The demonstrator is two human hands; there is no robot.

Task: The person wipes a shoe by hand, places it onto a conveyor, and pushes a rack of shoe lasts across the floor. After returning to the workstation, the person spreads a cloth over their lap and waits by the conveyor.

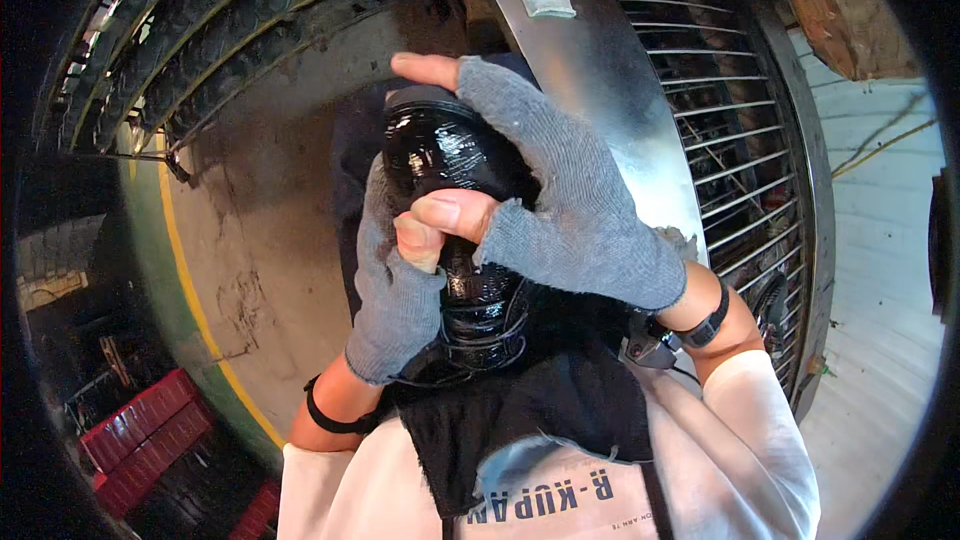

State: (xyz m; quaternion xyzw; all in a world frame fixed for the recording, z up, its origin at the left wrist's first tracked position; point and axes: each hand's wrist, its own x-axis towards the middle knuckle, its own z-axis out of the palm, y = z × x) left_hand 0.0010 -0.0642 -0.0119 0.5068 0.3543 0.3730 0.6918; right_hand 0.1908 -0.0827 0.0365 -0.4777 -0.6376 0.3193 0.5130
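Between my hands is a glossy black form, rounded and broad at its far end and narrower toward me; it looks like a shoe shape wrapped in shiny black material. Thin dark cord loops around its near end. My left hand, in a grey fingerless glove, grips its left side, with most of the fingers hidden beneath. From the right, my right hand, gloved the same way, wraps over the broad end. Its fingers reach the far tip, and its thumb presses across the top close to my left thumb. A black apron lies under the near end.
To the right stands a shiny metal bench with a cloth at its far end. Beyond it are a rack of metal bars and a pale wall. Shelves of dark items curve across the upper left. Red crates sit lower left.
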